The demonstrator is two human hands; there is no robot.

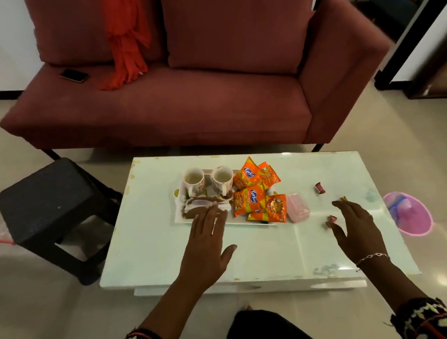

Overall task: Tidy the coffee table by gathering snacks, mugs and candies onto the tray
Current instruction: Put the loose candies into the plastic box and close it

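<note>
A white tray (179, 217) on the pale coffee table (153, 247) carries two white mugs (194, 181) (223, 181), several orange snack packets (250, 201) and a brown-and-white wrapped item (197, 206). My left hand (209, 241) is open, palm down, its fingertips at the tray's near edge. Open and empty, my right hand (356, 227) hovers over the table's right part. A red candy (331, 220) lies just left of its thumb, another candy (319, 188) lies farther back, and a small wrapped piece (343, 198) sits by its fingertips. A pink box (298, 207) lies beside the tray's right side.
A maroon sofa (183, 102) stands behind the table, with a phone (74, 75) and an orange cloth (125, 36) on it. A black stool (54, 207) stands left of the table. A pink bowl (409, 213) sits on the floor at the right.
</note>
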